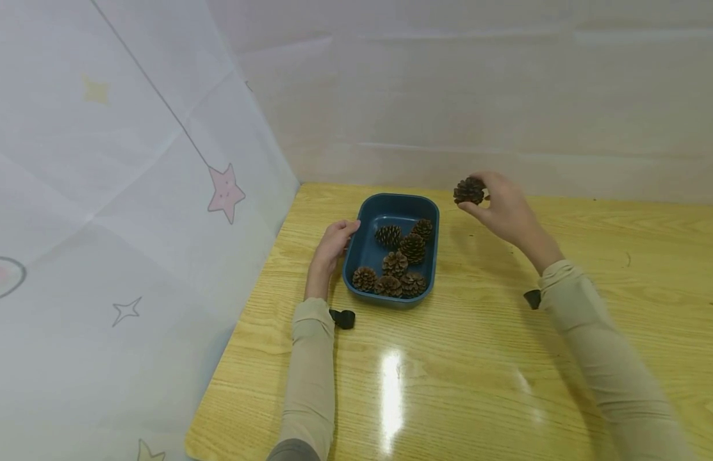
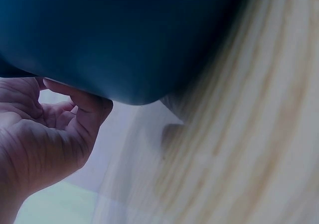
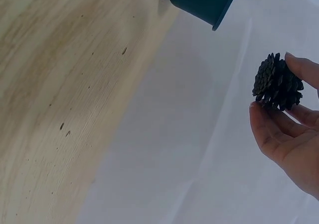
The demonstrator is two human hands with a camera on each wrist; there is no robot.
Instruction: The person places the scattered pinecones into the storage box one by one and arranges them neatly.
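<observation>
Between the thumb and fingers of my right hand [image 1: 508,210] is a brown pine cone [image 1: 468,191], held above the table to the right of a dark blue rectangular tub [image 1: 363,251]. The right wrist view shows this pine cone [image 3: 277,83] pinched at the fingertips, its scales spread. My left hand [image 1: 331,246] holds the tub by its left side, thumb at the rim. From the left wrist, the fingers [image 2: 92,107] appear bent against the tub's outer wall [image 2: 119,50]. Several pine cones [image 1: 412,248] lie inside the tub, mostly toward its near end and right side.
The yellow wood-grain table [image 1: 460,371] extends to the right and toward me. A pale sheet [image 1: 448,96] hangs behind it, and a white sheet with printed stars [image 1: 226,193] covers the left side. Black bands [image 1: 343,319] are on both wrists.
</observation>
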